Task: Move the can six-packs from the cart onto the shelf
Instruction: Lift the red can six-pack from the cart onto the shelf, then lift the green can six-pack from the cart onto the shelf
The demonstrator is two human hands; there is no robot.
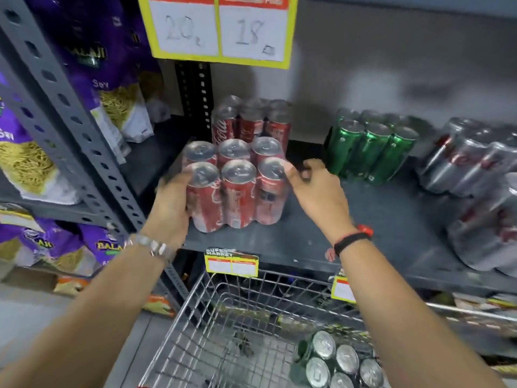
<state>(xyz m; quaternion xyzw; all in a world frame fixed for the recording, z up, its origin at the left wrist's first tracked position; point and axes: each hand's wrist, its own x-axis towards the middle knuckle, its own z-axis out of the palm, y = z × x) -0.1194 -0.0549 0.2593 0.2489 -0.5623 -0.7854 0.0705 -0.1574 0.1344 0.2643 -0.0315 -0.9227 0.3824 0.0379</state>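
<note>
The red six-pack [235,183] stands upright on the shelf [377,219], left hand [170,203] gripping its left side, right hand [313,183] pinching its right top corner (green six-pack [335,362] waits in the cart [195,317], below the right arm).

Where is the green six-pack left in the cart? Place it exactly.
Head view, bottom right: the green six-pack sits in the wire cart, under the right forearm, below the shelf.
</note>
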